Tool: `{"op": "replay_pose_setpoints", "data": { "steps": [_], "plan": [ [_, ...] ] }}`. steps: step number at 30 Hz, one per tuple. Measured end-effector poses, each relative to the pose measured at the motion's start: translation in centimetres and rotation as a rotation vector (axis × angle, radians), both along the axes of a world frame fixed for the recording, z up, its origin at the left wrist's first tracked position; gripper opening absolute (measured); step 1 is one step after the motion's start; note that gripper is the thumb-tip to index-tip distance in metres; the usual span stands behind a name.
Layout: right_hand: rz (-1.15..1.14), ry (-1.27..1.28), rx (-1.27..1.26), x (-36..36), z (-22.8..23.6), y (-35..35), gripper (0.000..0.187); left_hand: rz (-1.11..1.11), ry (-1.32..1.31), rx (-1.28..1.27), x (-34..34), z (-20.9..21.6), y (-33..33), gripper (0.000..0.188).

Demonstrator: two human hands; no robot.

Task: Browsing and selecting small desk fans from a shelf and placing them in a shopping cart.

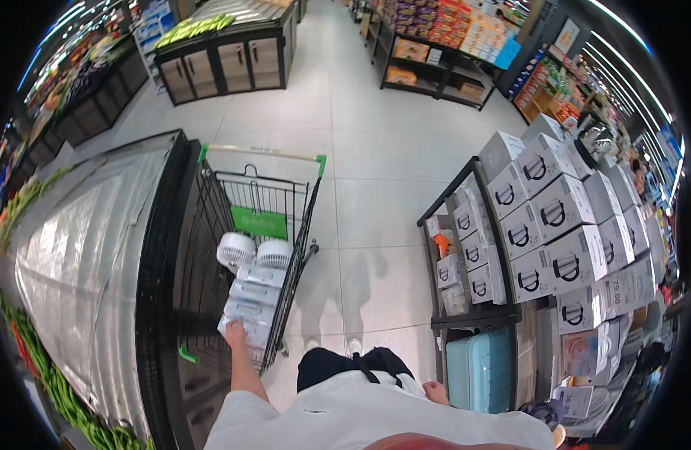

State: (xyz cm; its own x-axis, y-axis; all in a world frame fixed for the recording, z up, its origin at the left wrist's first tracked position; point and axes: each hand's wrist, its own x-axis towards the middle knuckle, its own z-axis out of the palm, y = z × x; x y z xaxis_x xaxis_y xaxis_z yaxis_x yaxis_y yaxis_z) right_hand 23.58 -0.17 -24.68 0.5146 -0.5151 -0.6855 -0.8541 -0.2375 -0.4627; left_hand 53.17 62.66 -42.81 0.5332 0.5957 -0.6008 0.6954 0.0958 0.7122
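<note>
from my distant seat i look down on a wire shopping cart standing to the left in a tiled shop aisle, its handle at the far end. the white wrapped packs lie in a row inside it, nearer to me than two round white slotted tubs. my left hand touches the nearest pack, fingers over its near part; i cannot tell whether they grasp it or merely rest there. my right hand is beside the waist, near a pale blue case, and i cannot tell whether it holds anything. to handle the packs well, i judge, i should spread the left fingers wide, press gently so the slick-looking wrap neither tears nor slips, and keep the wrist clear of the wires.
</note>
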Motion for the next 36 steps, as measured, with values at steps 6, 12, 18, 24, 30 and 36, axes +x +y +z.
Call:
{"op": "replay_pose_setpoints", "data": {
  "steps": [6,12,18,24,30,36],
  "plan": [
    [-0.087,-0.196,0.005,6.3,1.5,1.5,0.021,0.056,-0.091,-0.234,2.1,0.0,0.2,0.03],
    [-0.098,-0.229,0.011,7.2,5.5,6.6,0.024,-0.168,0.163,0.301,0.5,0.1,1.7,0.027],
    [-0.074,0.014,0.036,-0.5,0.8,8.1,0.027,0.052,0.048,-0.511,2.0,0.0,2.6,0.023],
    [-0.309,0.077,0.171,-6.4,-2.0,7.2,0.029,-0.162,-0.311,-0.113,-0.2,1.9,1.8,0.038],
    [-0.515,-0.055,0.25,-12.6,-4.9,7.6,0.027,-0.207,-0.501,-0.072,3.9,11.4,0.9,0.038],
    [-0.527,-0.009,0.228,-21.5,-9.2,9.0,0.022,-0.209,-0.669,-0.044,3.9,24.5,-2.4,0.039]
  ]
}}
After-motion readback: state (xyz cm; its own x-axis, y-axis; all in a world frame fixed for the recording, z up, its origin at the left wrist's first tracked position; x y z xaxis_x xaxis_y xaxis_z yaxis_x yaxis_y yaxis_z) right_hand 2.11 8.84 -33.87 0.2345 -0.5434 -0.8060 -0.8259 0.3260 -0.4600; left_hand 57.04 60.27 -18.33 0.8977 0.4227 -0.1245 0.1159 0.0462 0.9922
